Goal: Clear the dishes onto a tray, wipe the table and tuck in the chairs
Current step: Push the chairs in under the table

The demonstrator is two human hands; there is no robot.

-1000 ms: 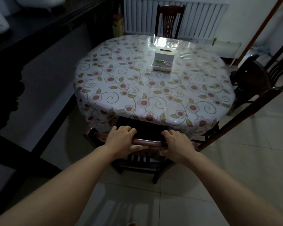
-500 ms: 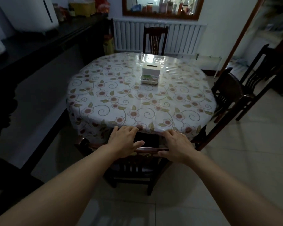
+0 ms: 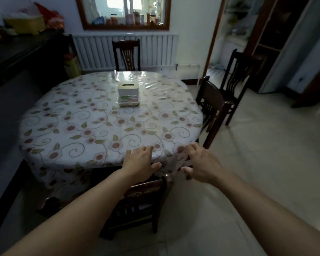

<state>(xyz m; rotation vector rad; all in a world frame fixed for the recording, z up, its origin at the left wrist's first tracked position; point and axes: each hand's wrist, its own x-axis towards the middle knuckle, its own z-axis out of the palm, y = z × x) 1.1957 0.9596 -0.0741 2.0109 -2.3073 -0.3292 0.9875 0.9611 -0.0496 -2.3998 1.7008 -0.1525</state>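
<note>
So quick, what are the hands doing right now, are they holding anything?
Left hand: open, fingers spread, holding nothing, over the near chair.
Right hand: open, fingers spread, holding nothing, by the table edge.

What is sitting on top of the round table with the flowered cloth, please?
Only a white tissue box stands on the table, near the middle. Both hands, left and right, cover part of its near edge.

A white radiator (image 3: pixel 126 50) lines the far wall beyond the hands, under a wood-framed window (image 3: pixel 126 12); pale floor tiles (image 3: pixel 266 154) spread right.
</note>
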